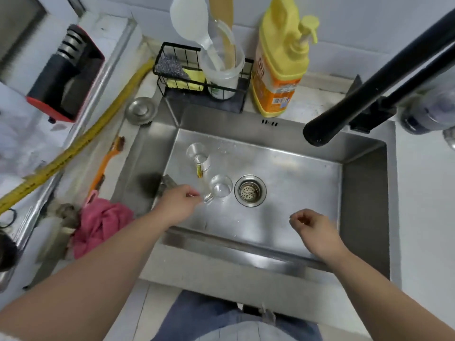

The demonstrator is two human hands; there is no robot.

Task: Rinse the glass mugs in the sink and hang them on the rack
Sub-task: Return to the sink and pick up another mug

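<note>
Two clear glass mugs stand upright on the floor of the steel sink. The near mug is beside the drain, its handle pointing toward me. My left hand reaches in from the left, fingertips at that handle; whether they grip it is unclear. The far mug has a yellow-tinted handle and stands behind the near one. My right hand hovers over the sink's near right part, fingers loosely curled, holding nothing. No hanging rack for mugs is in view.
A black faucet spout juts over the sink's back right. Behind the sink stand a wire caddy with sponges and a utensil cup, and a yellow soap bottle. A pink cloth, an orange brush and a sink plug lie left.
</note>
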